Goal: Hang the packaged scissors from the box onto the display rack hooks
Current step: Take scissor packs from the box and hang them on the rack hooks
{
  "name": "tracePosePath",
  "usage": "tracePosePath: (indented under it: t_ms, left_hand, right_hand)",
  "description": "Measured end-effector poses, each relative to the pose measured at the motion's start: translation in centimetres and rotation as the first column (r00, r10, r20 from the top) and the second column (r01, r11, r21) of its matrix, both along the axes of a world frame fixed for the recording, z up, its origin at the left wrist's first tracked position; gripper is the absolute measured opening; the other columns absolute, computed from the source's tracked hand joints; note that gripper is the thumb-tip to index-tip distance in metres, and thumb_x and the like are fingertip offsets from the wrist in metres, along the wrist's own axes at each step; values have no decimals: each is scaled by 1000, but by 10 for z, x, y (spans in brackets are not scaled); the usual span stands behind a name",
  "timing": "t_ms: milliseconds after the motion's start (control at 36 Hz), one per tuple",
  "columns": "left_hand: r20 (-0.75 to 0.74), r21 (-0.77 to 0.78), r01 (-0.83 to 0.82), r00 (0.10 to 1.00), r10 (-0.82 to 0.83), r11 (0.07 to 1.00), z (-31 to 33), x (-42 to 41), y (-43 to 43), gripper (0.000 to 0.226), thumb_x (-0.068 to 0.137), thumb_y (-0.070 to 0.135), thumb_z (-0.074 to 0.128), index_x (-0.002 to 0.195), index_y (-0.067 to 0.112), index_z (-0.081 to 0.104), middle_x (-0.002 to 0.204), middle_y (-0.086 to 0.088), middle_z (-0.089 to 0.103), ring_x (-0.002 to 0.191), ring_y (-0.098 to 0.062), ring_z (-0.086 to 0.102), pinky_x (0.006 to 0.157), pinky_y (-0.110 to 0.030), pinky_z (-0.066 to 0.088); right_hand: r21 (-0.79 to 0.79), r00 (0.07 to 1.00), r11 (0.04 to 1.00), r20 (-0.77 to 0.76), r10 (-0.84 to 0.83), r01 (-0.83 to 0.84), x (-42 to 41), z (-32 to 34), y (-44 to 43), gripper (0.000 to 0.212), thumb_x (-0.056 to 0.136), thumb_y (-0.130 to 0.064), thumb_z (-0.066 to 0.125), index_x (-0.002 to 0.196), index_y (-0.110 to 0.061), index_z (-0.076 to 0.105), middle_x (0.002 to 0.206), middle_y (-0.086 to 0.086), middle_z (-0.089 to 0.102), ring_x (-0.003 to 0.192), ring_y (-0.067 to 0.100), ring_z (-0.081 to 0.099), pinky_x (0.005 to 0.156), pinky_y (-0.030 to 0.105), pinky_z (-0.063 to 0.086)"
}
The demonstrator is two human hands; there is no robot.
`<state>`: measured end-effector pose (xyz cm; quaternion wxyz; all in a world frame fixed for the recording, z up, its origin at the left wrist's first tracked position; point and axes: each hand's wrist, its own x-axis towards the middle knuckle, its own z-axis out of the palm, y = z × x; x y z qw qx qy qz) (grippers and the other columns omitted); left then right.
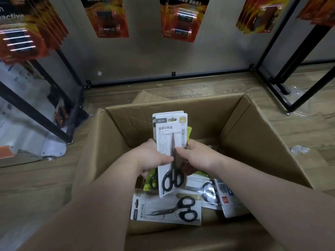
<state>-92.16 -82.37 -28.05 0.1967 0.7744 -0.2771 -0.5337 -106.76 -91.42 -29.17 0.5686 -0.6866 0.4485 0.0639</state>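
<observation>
Both hands [154, 158] [197, 156] grip scissors pack [169, 142] | loose packs [165, 209] below | batteries [181, 19] above

Shop corner: the grey-panelled display rack [275, 33] standing on a wood-look floor.

A black base rail [172, 79] runs along the foot of a grey ribbed back panel [145, 51]; above the rail, orange battery packs [183, 19] hang in front of that panel. Below the rail lies the pale wood-plank floor [299, 134], with small cardboard scraps [159, 85] just beside the rail. From the rail's right end a black side rail [273, 89] angles forward, and crumpled clear plastic [300, 149] lies beyond it. Left of the rail a slanting black frame bar [36, 114] crosses a glossy pane, with a white wheeled base [50, 151] near its foot. The light is dim and even.
</observation>
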Motion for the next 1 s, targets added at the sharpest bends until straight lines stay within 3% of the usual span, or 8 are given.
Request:
tracePosePath:
  t_ms: [139,278,417,583,639,778,889,1000]
  left_hand:
    - [-164,-22,-114,980,109,993,-3,0,-6,58,79,18,75,130,37,56,120,7,70,113,-26,65,90,-64,50]
    - [-141,-21,-130,982,126,991,2,-5,-9,61,80,10,75,131,32,52,118,3,70,107,-23,68,91,-62,52]
    - [-128,-12,-61,990,59,998,57,0,-7,32,90,10,70,112,32,67,102,4,76,99,-19,71,86,-52,57]
    - [70,-40,-60,996,62,997,171,-5,3,41,71,38,78,108,37,60,100,8,72,90,-16,71,74,-43,62]
    - [70,-67,-72,995,76,995,218,-8,5,40,72,34,81,107,33,62,98,11,71,89,-12,70,74,-37,60]
    - [-14,-150,-102,995,101,983,345,-11,11,50,67,20,85,114,27,70,98,14,77,93,-7,73,89,-30,56]
    - [-46,-228,-95,995,87,969,461,-13,7,51,80,-3,78,125,16,63,102,7,76,80,4,71,59,-9,49]
    - [-30,-247,-75,997,69,966,567,-17,6,49,82,20,81,123,30,57,104,13,72,87,-7,69,46,-23,50]
  right_hand:
    - [-110,998,994,60,-7,13,-4,-1,-3,41,98,-35,54,137,-32,44,111,-9,67,97,16,66,94,41,54]
    - [-175,997,983,43,62,-53,-6,6,-2,59,96,-35,55,148,-37,27,115,-8,66,98,16,66,93,35,52]
    - [-167,995,982,25,98,-92,-4,49,-4,60,98,-31,54,148,-38,22,113,0,69,87,18,68,85,38,58]
    - [-132,998,991,43,37,-31,-12,156,10,23,99,-30,51,117,-38,40,101,-7,67,78,9,65,69,27,55]
    - [-146,999,989,37,16,-11,-15,201,13,8,98,-31,52,101,-33,45,89,-9,64,74,8,61,74,30,53]
    - [-233,999,972,15,-29,31,-18,338,14,12,96,-36,55,90,-29,46,85,-12,61,84,9,60,76,24,45]
    - [-297,996,951,54,-73,86,-19,448,11,17,93,-35,55,106,-25,53,95,-6,70,91,11,64,84,27,49]
    - [-324,989,935,83,-125,146,-21,546,8,16,94,-32,55,103,-19,58,92,-6,69,87,12,65,83,32,52]
